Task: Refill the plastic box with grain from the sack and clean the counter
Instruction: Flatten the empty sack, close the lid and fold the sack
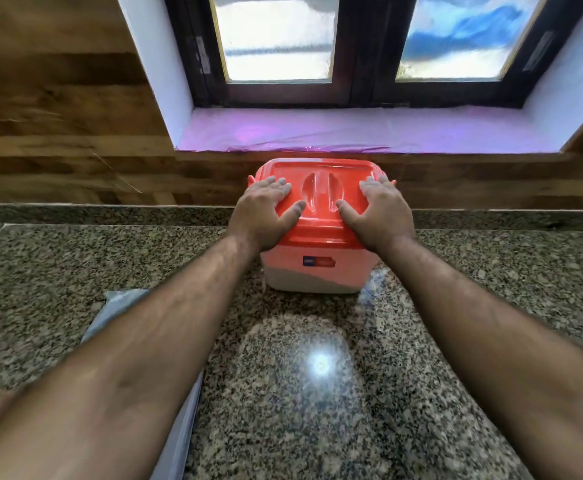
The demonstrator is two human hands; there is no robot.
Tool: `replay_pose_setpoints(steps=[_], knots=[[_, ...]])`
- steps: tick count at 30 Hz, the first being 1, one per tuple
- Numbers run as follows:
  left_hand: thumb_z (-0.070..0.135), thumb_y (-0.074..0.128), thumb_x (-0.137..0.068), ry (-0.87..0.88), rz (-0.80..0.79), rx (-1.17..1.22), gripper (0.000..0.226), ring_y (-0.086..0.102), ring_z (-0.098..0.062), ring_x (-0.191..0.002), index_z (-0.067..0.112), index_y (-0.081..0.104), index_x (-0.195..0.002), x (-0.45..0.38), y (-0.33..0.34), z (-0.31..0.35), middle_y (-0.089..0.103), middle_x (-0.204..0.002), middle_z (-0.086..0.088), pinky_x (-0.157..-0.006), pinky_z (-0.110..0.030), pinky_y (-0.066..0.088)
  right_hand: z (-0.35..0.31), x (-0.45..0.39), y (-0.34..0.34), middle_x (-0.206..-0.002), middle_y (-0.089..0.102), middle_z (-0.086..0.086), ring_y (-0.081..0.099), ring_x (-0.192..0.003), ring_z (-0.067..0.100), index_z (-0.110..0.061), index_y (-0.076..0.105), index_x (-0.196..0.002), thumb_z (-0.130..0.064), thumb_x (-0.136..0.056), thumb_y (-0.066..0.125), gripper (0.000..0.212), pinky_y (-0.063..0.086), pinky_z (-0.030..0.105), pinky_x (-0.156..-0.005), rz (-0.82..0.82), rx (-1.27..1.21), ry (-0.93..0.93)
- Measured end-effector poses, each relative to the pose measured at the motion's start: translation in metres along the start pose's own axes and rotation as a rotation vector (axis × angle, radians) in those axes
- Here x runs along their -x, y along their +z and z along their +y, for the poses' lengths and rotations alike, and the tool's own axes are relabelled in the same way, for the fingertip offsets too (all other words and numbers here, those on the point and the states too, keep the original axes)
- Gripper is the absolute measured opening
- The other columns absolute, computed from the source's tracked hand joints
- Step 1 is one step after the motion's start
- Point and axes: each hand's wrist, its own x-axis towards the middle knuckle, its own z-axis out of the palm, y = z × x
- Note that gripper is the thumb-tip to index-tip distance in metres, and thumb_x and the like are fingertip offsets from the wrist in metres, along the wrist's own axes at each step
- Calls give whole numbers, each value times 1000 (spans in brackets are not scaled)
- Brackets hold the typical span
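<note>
Granite counter [317, 393] — speckled, polished, bearing all below.

Plastic box [317, 275]: translucent, upright at the counter's back under the window sill [352, 133], long axis left to right, label facing the person; grain fills only the bottom, so probably light. Stiff, smooth walls (likely slippery) — best held by both ends.

Orange lid [321, 199]: on the box.

Left hand [262, 213], right hand [380, 213]: flat on the lid, fingers spread, clasping nothing.
</note>
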Motion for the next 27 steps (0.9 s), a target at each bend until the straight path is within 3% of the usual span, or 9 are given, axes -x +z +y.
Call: replay_pose_setpoints(steps=[9, 14, 16, 18, 20, 21, 23, 24, 27], knots=[[62, 46, -103, 15, 19, -44, 72, 43, -25, -155, 11, 63, -150, -16, 13, -4, 58, -159, -10, -131, -42, 28, 16, -21, 10, -156, 57, 14, 43, -153, 30, -8, 61, -147, -70, -90, 49, 85, 35, 45, -127, 13, -9, -34], [66, 33, -108, -41, 17, -102, 76, 28, -26, -163, 15, 48, -161, -8, 13, 3, 41, -171, -9, -134, -48, 19, 11, -11, 12, -160, 53, 18, 38, -156, 34, -8, 60, -146, -71, -95, 34, 84, 31, 49, -129, 44, 31, -47], [70, 31, -108, -107, 41, -54, 81, 18, -28, -166, 19, 23, -171, 7, 14, 7, 18, -180, -9, -133, -55, 16, 4, 9, 20, -172, 33, 16, 21, -163, 33, -10, 49, -156, -72, -98, 34, 86, 21, 52, -132, 102, 0, -11], [68, 34, -108, -169, 76, 80, 87, 14, -31, -166, 27, -7, -173, 39, 17, 8, -9, -182, -4, -126, -59, 28, -4, 41, 37, -180, 2, 12, -3, -166, 32, -13, 23, -169, -75, -99, 39, 95, 4, 55, -133, 154, -59, -3], [67, 32, -108, -214, 109, 172, 86, 15, -32, -165, 33, -18, -170, 85, 24, 1, -18, -180, 2, -118, -57, 40, -13, 81, 61, -178, -15, 16, -13, -165, 35, -10, 4, -171, -75, -97, 44, 106, -10, 55, -131, 143, -100, -80], [66, 31, -108, -238, 103, 196, 85, 11, -29, -167, 33, -17, -170, 109, 29, -6, -18, -180, 4, -122, -54, 35, -17, 100, 76, -178, -17, 17, -14, -165, 35, -9, 1, -171, -72, -97, 47, 108, -14, 54, -131, 122, -131, -138], [61, 35, -110, -322, 47, 245, 85, 3, -21, -168, 27, -11, -172, 153, 38, -27, -13, -181, 1, -132, -47, 21, -33, 136, 106, -178, -15, 15, -8, -166, 34, -9, 4, -171, -64, -97, 53, 105, -10, 50, -133, 53, -183, -230], [55, 40, -111, -378, 19, 265, 84, 5, -21, -168, 23, -7, -173, 172, 40, -42, -7, -182, -2, -134, -44, 18, -42, 150, 121, -178, -9, 15, -1, -166, 33, -9, 9, -171, -60, -96, 55, 102, -1, 50, -134, -2, -205, -263], [38, 52, -112, -557, -17, 283, 78, 26, -27, -163, 13, 11, -173, 216, 30, -91, 21, -178, -12, -129, -36, 27, -76, 178, 162, -176, 23, 16, 28, -160, 35, -6, 29, -167, -51, -92, 54, 91, 29, 50, -130, -207, -282, -279]])
